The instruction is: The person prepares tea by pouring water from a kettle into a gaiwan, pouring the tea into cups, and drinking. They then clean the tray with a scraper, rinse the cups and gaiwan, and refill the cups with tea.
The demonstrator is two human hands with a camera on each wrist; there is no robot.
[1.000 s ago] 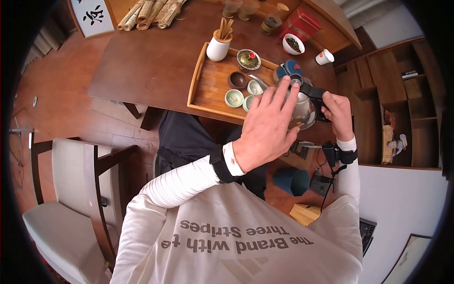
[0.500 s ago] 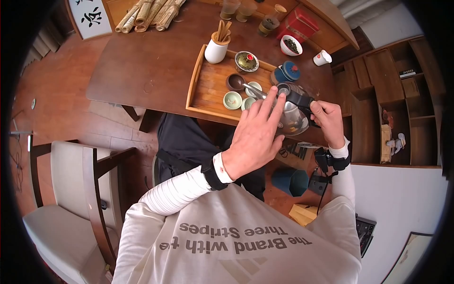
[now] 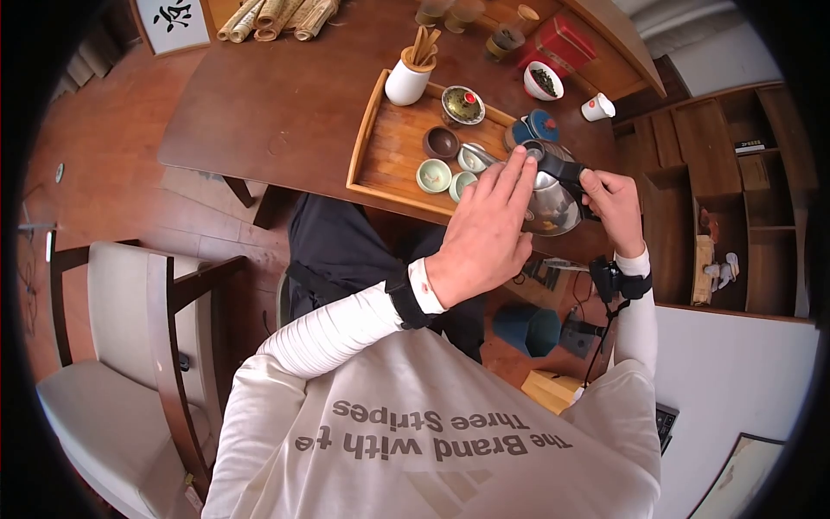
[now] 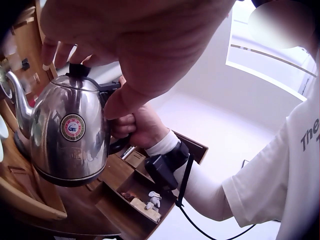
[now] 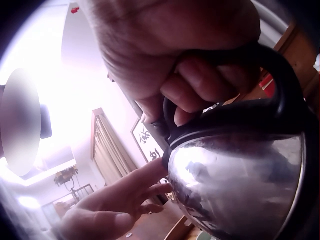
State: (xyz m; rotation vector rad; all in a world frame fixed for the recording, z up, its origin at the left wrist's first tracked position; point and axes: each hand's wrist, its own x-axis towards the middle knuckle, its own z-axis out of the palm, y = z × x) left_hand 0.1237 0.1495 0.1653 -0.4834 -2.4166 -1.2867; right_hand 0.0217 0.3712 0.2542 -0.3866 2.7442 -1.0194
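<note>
My right hand (image 3: 614, 206) grips the black handle of a shiny steel kettle (image 3: 558, 209), fingers curled round it. My left hand (image 3: 484, 238) lies over the lid with straight fingers, fingertips at the black lid knob (image 4: 78, 70). The kettle's thin spout (image 3: 478, 154) points left over the tray, its tip between the dark brown cup (image 3: 441, 143) and a pale green cup (image 3: 472, 159). Two more pale green cups stand nearer my body, one (image 3: 434, 176) in full view. In the left wrist view the kettle is roughly upright, above the tray's edge.
The wooden tray (image 3: 356, 160) also bears a white tool holder (image 3: 406, 84) and a lidded bowl (image 3: 462, 105). A blue-lidded pot (image 3: 538, 126) stands behind the kettle. Further back are a bowl of tea leaves (image 3: 543, 80), a red box (image 3: 562, 45) and a white paper cup (image 3: 598, 107).
The kettle has shifted a little left and toward my body, then slightly back right. Both hands have moved with it, keeping the same hold. The cups stay on the tray.
</note>
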